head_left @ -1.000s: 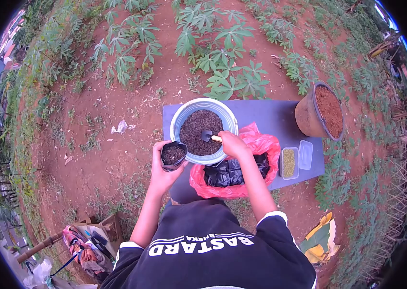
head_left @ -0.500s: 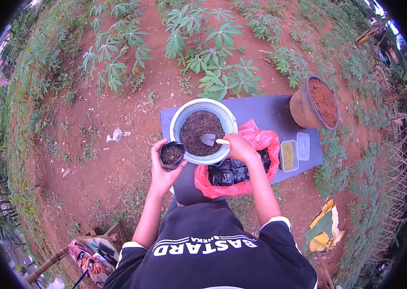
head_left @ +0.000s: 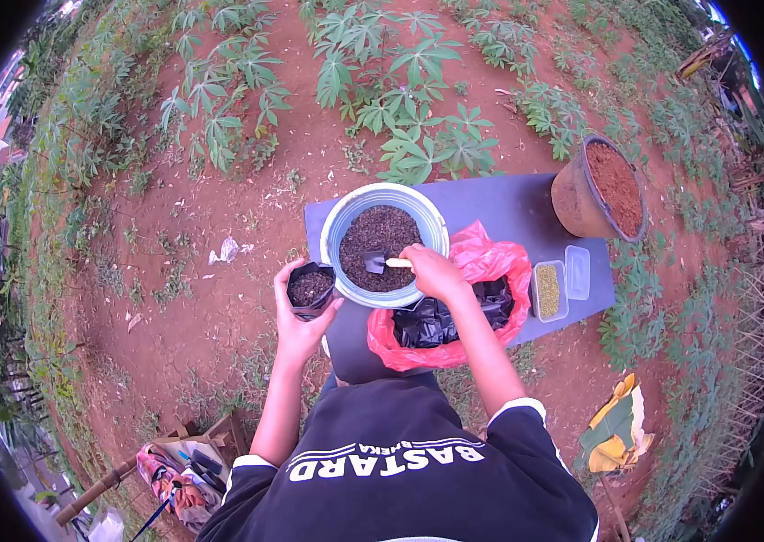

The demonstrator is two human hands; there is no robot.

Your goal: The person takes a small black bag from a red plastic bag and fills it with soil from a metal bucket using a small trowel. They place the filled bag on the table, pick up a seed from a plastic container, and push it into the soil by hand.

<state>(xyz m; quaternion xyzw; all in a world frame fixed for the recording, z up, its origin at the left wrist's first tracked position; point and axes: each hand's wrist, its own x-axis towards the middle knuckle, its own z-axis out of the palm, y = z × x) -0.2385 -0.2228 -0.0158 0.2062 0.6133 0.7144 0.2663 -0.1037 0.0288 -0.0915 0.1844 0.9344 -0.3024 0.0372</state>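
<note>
Glossy red plastic bag (head_left: 490, 266)

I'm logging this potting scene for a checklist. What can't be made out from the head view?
- Trowel grip: right hand covers the handle.
- Small black bag: its lower part is behind the left hand.
- Clear tub: its contents are too small to identify.

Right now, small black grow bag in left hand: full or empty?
Partly full: dark soil shows inside the open top of the black grow bag, held upright by the left hand.
</note>
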